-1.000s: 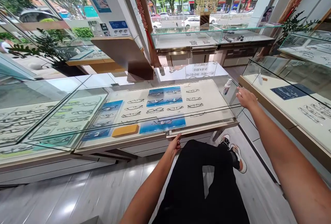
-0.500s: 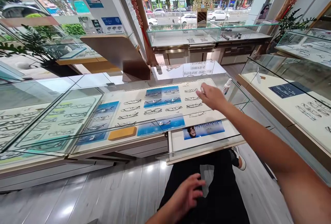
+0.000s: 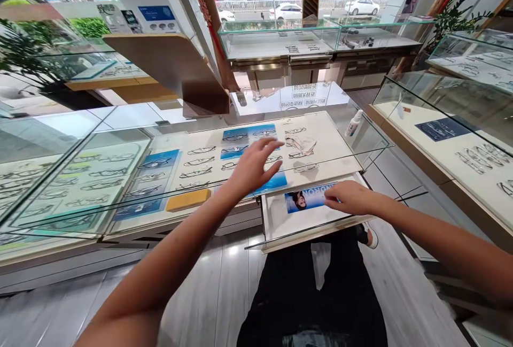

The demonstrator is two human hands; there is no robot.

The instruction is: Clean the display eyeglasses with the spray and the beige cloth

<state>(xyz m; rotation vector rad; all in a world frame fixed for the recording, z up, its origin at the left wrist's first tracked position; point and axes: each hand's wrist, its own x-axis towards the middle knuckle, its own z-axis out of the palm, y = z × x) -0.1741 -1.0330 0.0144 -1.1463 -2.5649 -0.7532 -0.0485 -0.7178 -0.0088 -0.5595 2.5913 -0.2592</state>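
Observation:
My left hand [image 3: 259, 162] is open over the glass-topped display case [image 3: 344, 162], fingers spread and holding nothing. Just right of its fingertips lies a thin pinkish outline that looks like a pair of glasses [image 3: 301, 146], among darker spectacle frames. My right hand [image 3: 348, 197] is closed, its fingers curled together above the pulled-out drawer [image 3: 276, 224]; whatever they may hold is hidden. Below that hand, a blue poster [image 3: 306, 199] with a person's picture is partly covered. On the glass at the right stands a white spray bottle [image 3: 353, 123].
A yellow-brown block [image 3: 188, 200] sits left of the drawer. Another glass case [image 3: 444, 138] runs along the right. A slanted brown board [image 3: 168, 69] rises behind the case. On my black-clad lap is a pale translucent patch [image 3: 320, 264].
My left hand has risen from above my lap to over the case. My right hand has moved down from the case top to the drawer, uncovering the pinkish outline.

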